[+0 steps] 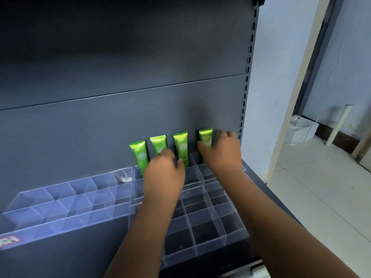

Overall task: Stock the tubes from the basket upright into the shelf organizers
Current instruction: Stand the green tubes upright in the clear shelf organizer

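Left clear organizer [60, 197] is noted beside the right clear organizer [200, 227], in whose back row four green tubes are stood against the shelf panel [120, 117]. First tube [138, 155] is left free just left of the left hand [164, 171], which is curled round the second tube [158, 142]; third tube [180, 146] is seen between the hands, and fourth tube [205, 137] is pinched by the right hand [220, 151]. All are set upright, long axis vertical, crimped ends up, with "Chamomile" read lengthwise.

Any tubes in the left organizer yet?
No, all four green tubes stand in the back row of the right organizer; the left organizer holds none.
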